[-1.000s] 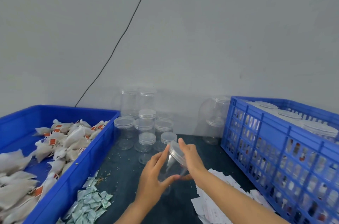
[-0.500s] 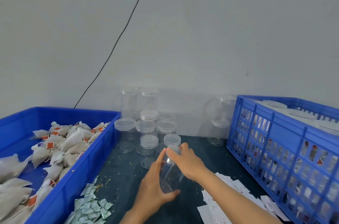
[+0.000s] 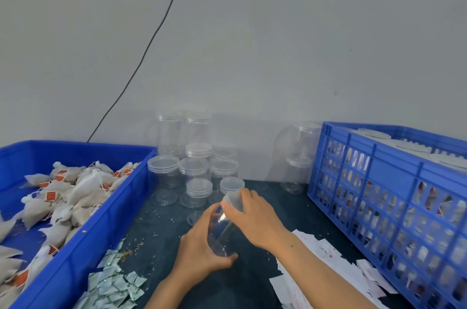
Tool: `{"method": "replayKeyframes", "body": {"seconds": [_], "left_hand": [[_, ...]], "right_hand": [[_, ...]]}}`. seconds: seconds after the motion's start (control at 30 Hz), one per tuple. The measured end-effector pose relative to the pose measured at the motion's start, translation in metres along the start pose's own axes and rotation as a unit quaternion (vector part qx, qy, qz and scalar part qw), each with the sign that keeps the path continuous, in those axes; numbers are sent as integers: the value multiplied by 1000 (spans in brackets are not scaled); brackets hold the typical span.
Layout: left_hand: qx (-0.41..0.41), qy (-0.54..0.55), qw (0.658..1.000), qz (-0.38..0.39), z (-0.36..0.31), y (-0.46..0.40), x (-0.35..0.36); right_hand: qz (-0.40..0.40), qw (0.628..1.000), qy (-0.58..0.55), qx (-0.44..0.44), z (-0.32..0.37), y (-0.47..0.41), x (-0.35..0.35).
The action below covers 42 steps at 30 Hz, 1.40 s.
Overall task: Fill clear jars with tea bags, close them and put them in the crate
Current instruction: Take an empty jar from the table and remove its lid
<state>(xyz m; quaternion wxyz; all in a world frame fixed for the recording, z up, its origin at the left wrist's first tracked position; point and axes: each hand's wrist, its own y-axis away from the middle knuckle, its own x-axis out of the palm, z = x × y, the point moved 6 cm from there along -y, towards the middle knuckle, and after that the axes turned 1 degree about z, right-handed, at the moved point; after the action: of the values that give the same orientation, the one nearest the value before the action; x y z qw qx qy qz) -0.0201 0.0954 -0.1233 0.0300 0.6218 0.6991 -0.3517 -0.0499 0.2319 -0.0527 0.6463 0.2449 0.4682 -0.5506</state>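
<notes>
I hold an empty clear jar tilted over the dark table. My left hand grips its body from the left and below. My right hand wraps over its translucent lid at the top end. White tea bags with orange tags fill the blue bin on the left. The blue slotted crate on the right holds several closed jars with tea bags inside.
Several empty lidded clear jars stand in a cluster at the back by the wall, two more beside the crate. Small green-white sachets lie near the bin. White paper slips lie under my right forearm.
The jar has tipped more upright and come lower over the table. My right hand has closed further over the lid; my left hand has slid down around the jar's base.
</notes>
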Motion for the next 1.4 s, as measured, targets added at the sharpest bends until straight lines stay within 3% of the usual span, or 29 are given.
{"method": "replayKeyframes", "body": {"seconds": [0.13,0.23,0.33,0.43,0.53,0.63,0.9,1.03,1.17,1.33,1.4], "left_hand": [[-21,43,998,33,9,1,-3],[-29,73,994,71,14,4,-6],[-26,60,995,77,12,5,-8],[-23,38,996,73,10,5,-9],[-19,22,997,72,8,7,-8],[-20,23,997,68,8,7,-7],[-9,22,997,71,7,6,-7],[-10,20,997,71,4,5,-5],[-10,19,997,74,4,6,-4],[-15,28,997,67,5,8,-6],[-19,31,997,64,5,8,-7]], "right_hand": [[14,995,7,-96,9,5,0],[71,986,-36,-149,17,10,3],[189,960,-153,-138,23,13,-6],[265,948,-145,-98,31,13,-21],[234,968,-64,56,21,8,-23],[214,971,7,104,15,9,-20],[270,949,-113,-114,14,23,-37],[225,958,-168,-63,16,23,-30],[144,987,-65,16,13,10,-16],[183,956,-193,-127,17,14,-28],[163,942,-254,-148,16,14,-39]]}}
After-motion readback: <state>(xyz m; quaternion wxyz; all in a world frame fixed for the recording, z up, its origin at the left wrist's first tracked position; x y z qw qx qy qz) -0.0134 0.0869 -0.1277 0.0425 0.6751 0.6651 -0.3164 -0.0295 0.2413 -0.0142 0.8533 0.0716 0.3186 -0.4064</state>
